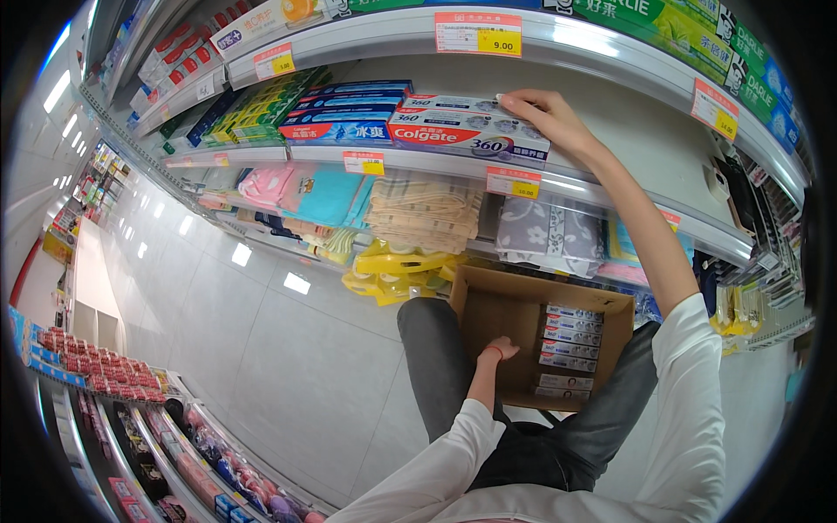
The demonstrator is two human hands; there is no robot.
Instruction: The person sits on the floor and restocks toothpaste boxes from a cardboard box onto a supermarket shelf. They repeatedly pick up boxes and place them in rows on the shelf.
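On the middle shelf, my right hand [546, 111] rests at the right end of stacked Colgate 360 toothpaste boxes [458, 134], thumb and finger at the top box; whether it grips that box is unclear. Blue Colgate boxes [340, 124] lie directly left of this stack. Low down, my left hand [502, 348] is over the open cardboard box [549, 281] between my knees, with a red band at its wrist and its fingers partly curled. I cannot tell if it holds anything. Inside the cardboard box, to the right of that hand, several toothpaste boxes [570, 340] stand in a row.
Above is the front edge of a higher shelf [392, 33] with price tags. Folded towels [425, 209] lie on the shelf below, over yellow plastic packs [399, 268]. Green and yellow boxes [261, 108] stand further left. Across the tiled aisle runs another display shelf [216, 451].
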